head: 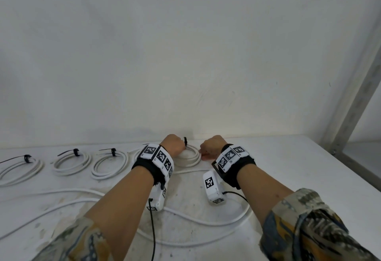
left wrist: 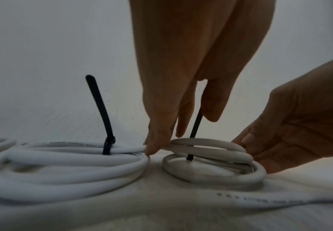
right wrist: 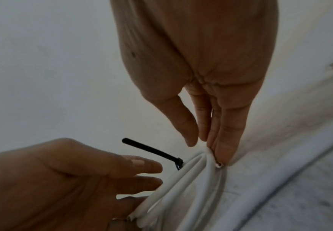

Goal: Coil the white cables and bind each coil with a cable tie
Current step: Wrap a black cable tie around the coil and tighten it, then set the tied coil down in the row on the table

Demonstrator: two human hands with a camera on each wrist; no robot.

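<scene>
I am at the binding step on the fifth coil (left wrist: 213, 162), which lies on the desk (head: 288, 168) at the far edge near the wall, just right of four coils in a row to the left. Each of those I can see clearly carries a black tie; the nearest one (left wrist: 63, 168) has its tie tail standing up. A tie (left wrist: 195, 132) is already round the strands of the current coil, its tail rising upright.

My left hand (head: 174, 145) sits over the left side of the coil, wrist raised, fingers (left wrist: 157, 140) pointing down. They are nearly straight and apart, one tip on the coil's left edge; the tie tail passes up between two of them, and I cannot tell whether they pinch it.

My right hand (head: 210, 147) reaches in from the right, knuckles up. Its fingers (right wrist: 226, 140) are straight and together, tips pressing the coil's right edge down against the desk.

Judgement: the tie looks closed, so the next move calls for checking that it is snug, then releasing the coil. One long loose cable (head: 206, 219) lies on the near part of the desk and is not yet coiled, so it would be next.
</scene>
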